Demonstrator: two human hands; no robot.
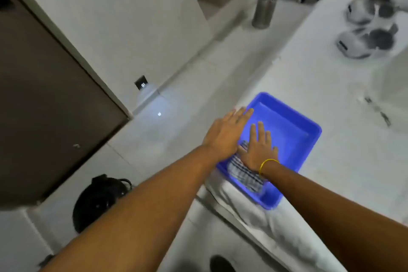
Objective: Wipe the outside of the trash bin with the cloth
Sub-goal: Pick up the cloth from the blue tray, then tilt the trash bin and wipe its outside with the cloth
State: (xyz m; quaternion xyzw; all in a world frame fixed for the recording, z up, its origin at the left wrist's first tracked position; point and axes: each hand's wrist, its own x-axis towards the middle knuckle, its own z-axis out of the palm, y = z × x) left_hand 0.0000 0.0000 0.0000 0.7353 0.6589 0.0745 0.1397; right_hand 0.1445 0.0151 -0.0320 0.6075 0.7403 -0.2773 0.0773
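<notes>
The trash bin point(284, 139), a blue rectangular tub, lies near the frame's centre on a white covered surface point(331, 99), at its edge. The cloth point(244, 173), checked grey and white, is spread on the blue face toward 7 o'clock. The right hand point(258, 150) presses flat on it, fingers extended and spread, pinning rather than gripping, likely so the cloth can be pushed across the plastic. The left hand point(227, 132), also flat and open, holds nothing and rests on the bin's rim at 10 o'clock, apparently bracing it against sliding. Whether the face being wiped is the outside or the inside I cannot tell.

On the same surface, pale shoes point(366, 28) sit toward 1 o'clock. A metal bottle point(263, 10) stands at 12 o'clock on the pale tiled floor point(154, 139); a brown door point(44, 95) fills 9 o'clock, a black bag point(97, 201) lies at 7 o'clock.
</notes>
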